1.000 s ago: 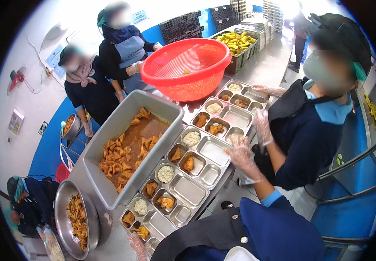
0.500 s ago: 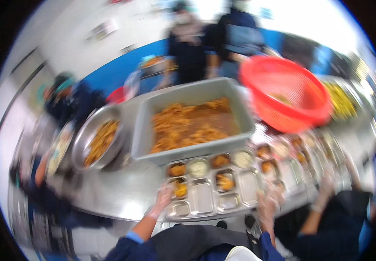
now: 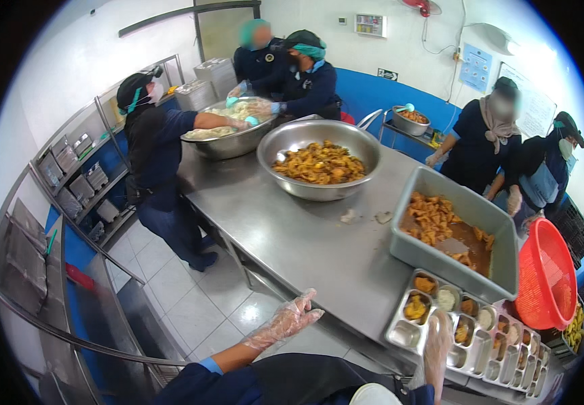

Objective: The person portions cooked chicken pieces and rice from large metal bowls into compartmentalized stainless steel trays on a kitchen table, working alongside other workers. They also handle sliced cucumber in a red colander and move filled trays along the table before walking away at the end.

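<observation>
My left hand, in a clear plastic glove, hovers just off the table's front edge with its fingers apart and nothing in it. My right hand, also gloved, is raised in front of the nearest metal compartment tray, its fingers stretched out and holding nothing visible. That tray holds orange-brown food, white rice and yellow food. Part of it is hidden behind my right hand. More filled compartment trays stand in a row to the right.
Behind the trays stands a grey tub of brown food in sauce, beside a red basket. A steel bowl of yellow-brown food rests on the steel table. Co-workers handle a large rice bowl far left; others stand behind the tub.
My view has swung left, bringing the rice bowl and shelves into sight. My left hand has moved away from the trays' left edge. My right hand is now by the leftmost tray.
</observation>
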Tool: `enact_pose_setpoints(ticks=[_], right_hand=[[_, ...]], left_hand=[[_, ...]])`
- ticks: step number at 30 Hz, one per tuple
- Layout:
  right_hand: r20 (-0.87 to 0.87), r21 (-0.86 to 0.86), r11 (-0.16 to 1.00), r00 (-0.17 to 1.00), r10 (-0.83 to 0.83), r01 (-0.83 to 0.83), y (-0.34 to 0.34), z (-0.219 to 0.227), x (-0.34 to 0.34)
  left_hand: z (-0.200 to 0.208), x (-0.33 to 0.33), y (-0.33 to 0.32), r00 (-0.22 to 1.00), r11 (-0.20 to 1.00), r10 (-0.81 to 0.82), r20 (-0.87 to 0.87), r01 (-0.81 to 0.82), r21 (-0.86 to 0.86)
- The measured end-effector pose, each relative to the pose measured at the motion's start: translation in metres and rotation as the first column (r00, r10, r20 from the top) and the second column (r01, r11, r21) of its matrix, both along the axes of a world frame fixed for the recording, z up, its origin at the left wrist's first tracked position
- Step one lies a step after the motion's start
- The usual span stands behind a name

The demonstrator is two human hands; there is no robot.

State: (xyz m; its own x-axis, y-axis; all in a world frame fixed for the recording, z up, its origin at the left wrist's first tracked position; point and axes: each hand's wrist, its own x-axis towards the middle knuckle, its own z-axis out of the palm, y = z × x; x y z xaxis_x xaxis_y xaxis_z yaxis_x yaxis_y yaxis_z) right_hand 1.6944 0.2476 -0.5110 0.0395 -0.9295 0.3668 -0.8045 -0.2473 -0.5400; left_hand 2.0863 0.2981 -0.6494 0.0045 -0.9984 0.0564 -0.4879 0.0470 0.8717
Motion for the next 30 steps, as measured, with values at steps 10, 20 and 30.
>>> enact_pose_setpoints(ticks=[10,20,30], right_hand=[[0.979,0.205,0.205,0.204,-0.022,-0.957,-0.057,0.000,0.608],[0.951,0.306,0.189,0.311,-0.005,-0.933,-0.017,-0.069,0.887],[0.510,0.539,0.111,0.428,0.746,-0.835,0.056,-0.198,1.093]], left_hand=[[0.080,0.262,0.137,0.896,0.799,0.356,0.264,-0.145,-0.584],[0.100,0.428,0.134,0.632,0.526,0.757,0.167,-0.437,-0.730],[0.029,0.714,0.167,0.200,0.600,0.725,0.659,-0.654,-0.461]])
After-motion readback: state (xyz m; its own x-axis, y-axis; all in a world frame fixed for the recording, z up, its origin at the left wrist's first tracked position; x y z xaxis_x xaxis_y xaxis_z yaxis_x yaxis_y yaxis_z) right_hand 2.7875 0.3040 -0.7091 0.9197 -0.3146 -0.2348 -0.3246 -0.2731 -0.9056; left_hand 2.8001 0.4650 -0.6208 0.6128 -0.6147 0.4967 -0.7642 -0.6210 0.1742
